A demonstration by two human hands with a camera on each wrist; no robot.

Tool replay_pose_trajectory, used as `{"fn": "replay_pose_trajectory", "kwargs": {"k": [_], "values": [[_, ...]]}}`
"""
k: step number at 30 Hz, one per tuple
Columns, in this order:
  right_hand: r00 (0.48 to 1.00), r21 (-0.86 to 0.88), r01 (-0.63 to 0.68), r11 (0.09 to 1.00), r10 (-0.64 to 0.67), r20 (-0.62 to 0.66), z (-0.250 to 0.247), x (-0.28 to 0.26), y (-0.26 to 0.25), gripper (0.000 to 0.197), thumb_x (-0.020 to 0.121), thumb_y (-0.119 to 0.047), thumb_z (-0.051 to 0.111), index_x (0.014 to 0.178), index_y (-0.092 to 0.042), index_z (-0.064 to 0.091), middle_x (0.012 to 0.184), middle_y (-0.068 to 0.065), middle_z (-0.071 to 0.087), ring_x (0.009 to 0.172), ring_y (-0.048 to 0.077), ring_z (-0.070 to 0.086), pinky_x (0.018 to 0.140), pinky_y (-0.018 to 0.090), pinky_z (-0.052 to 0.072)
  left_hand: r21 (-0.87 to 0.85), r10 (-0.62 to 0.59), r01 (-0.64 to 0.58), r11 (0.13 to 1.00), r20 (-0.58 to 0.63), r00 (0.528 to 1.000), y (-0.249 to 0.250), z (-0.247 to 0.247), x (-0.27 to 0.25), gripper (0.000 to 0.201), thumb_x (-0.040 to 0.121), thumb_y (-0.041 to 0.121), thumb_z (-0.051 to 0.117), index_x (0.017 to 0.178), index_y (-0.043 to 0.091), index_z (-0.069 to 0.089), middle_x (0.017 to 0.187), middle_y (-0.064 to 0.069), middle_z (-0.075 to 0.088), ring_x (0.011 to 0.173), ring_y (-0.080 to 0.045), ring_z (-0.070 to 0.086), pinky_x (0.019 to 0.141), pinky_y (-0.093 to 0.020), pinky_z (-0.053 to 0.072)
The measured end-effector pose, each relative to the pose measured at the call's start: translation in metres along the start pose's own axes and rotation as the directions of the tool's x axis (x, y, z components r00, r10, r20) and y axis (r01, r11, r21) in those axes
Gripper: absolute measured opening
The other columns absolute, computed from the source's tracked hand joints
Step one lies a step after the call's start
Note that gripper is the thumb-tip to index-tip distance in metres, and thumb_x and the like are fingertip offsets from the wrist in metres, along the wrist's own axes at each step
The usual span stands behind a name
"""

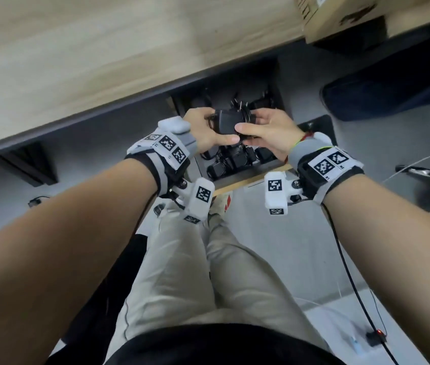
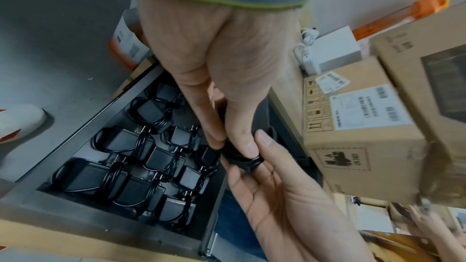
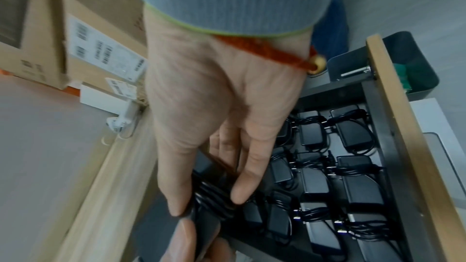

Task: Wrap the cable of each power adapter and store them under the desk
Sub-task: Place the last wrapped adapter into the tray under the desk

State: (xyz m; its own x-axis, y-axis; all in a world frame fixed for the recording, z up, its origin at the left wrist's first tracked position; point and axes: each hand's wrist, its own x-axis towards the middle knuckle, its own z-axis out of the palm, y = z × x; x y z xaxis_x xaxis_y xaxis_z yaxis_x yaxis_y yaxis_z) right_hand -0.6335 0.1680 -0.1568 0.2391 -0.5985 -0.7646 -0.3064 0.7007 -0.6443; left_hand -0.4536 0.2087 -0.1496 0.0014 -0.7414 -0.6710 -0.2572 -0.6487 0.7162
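- Nearest the lens, low in the head view: pale trousers, both forearms reaching up-frame from either side toward the middle.
- Left of centre: left hand curled round one end of a black power adapter, thumb along its near edge, fingers behind; likely steadying the brick so the wrap cannot slip.
- Centre: adapter held in the air between both hands, above the open drawer and just below the desk edge; plug prongs pointing up-frame, away from the palms.
- Right of centre: right hand pinching the other end, thumb on the near face, fingers curled over the cable turns; in the right wrist view thumb and a fingertip pressing the coil flat against the body, probably to tuck the last turn.
- Lower down, in the left wrist view: many wrapped adapters lying side by side in the drawer, so presumably this one goes in next.
- Upper right: cardboard boxes on the desk.
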Motion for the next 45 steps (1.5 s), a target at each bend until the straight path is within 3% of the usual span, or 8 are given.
{"fn": "replay_pose_trajectory", "kwargs": {"k": [7,10,13,17,24,38,42,45], "values": [[0.983,-0.127,-0.018,0.992,-0.005,-0.181,-0.024,0.074,0.031,0.040,0.082,-0.011,0.077,0.119,-0.013,0.061,0.107,0.000,0.066,0.105,0.021,0.067,0.088,0.033,0.057,0.000,-0.209,0.209,0.978,0.017,0.978,-0.041,0.022,0.058,0.056,0.074,0.027,0.086,0.121,0.013,0.060,0.090,0.002,0.067,0.076,-0.012,0.067,0.075,-0.031,0.060],[0.968,-0.267,-0.051,0.962,-0.018,-0.250,-0.027,0.109,0.033,0.068,0.079,-0.019,0.079,0.140,-0.010,0.048,0.118,-0.001,0.054,0.110,0.018,0.059,0.093,0.035,0.055,0.070,-0.294,0.296,0.953,-0.040,0.955,-0.062,0.022,0.081,0.047,0.069,0.038,0.087,0.108,0.021,0.067,0.100,0.002,0.072,0.086,-0.011,0.067,0.082,-0.032,0.057],[0.958,-0.423,-0.039,0.905,-0.086,-0.273,-0.038,0.168,0.050,0.079,0.063,-0.045,0.080,0.132,-0.016,0.056,0.130,0.004,0.060,0.117,0.020,0.060,0.099,0.040,0.052,0.104,-0.314,0.322,0.941,-0.089,0.945,-0.090,0.022,0.107,0.043,0.066,0.041,0.088,0.100,0.022,0.070,0.101,0.003,0.072,0.090,-0.012,0.067,0.088,-0.030,0.055],[0.934,-0.474,-0.030,0.880,-0.145,-0.328,-0.036,0.218,0.054,0.081,0.050,-0.060,0.071,0.122,-0.022,0.064,0.115,-0.004,0.069,0.103,0.016,0.066,0.093,0.032,0.054,0.125,-0.355,0.365,0.923,-0.095,0.930,-0.111,0.019,0.123,0.035,0.064,0.043,0.089,0.089,0.027,0.069,0.090,0.003,0.073,0.085,-0.017,0.071,0.085,-0.030,0.058],[0.923,-0.581,-0.032,0.813,-0.198,-0.329,-0.010,0.226,0.030,0.060,0.082,-0.043,0.071,0.133,-0.015,0.055,0.132,0.001,0.060,0.121,0.019,0.057,0.093,0.024,0.043,0.069,-0.382,0.393,0.917,-0.134,0.914,-0.123,0.017,0.144,0.024,0.067,0.039,0.085,0.075,0.030,0.063,0.093,0.000,0.075,0.077,-0.012,0.068,0.082,-0.026,0.058],[0.918,-0.710,-0.124,0.694,-0.191,-0.347,-0.004,0.231,0.036,0.068,0.084,-0.051,0.066,0.138,-0.015,0.047,0.141,0.005,0.049,0.129,0.024,0.049,0.096,0.027,0.041,0.034,-0.330,0.338,0.941,-0.138,0.934,-0.125,0.017,0.139,0.021,0.075,0.025,0.083,0.085,0.022,0.065,0.091,-0.004,0.075,0.077,-0.017,0.067,0.084,-0.033,0.059],[0.923,-0.600,-0.045,0.799,-0.196,-0.330,-0.013,0.181,0.041,0.044,0.081,-0.045,0.068,0.118,-0.023,0.059,0.120,-0.001,0.064,0.110,0.018,0.061,0.087,0.020,0.043,0.105,-0.283,0.299,0.948,-0.149,0.948,-0.122,0.025,0.122,0.016,0.077,0.027,0.082,0.086,0.022,0.069,0.086,0.003,0.070,0.077,-0.015,0.064,0.080,-0.029,0.057],[0.963,-0.475,-0.169,0.864,0.042,-0.267,-0.020,0.132,0.065,0.016,0.083,-0.037,0.069,0.092,-0.026,0.062,0.086,0.002,0.072,0.080,0.024,0.071,0.076,0.035,0.060,0.181,-0.275,0.284,0.942,-0.072,0.959,-0.114,0.039,0.101,0.015,0.082,0.032,0.076,0.074,0.027,0.064,0.071,0.007,0.065,0.071,-0.015,0.062,0.069,-0.024,0.054]]}}
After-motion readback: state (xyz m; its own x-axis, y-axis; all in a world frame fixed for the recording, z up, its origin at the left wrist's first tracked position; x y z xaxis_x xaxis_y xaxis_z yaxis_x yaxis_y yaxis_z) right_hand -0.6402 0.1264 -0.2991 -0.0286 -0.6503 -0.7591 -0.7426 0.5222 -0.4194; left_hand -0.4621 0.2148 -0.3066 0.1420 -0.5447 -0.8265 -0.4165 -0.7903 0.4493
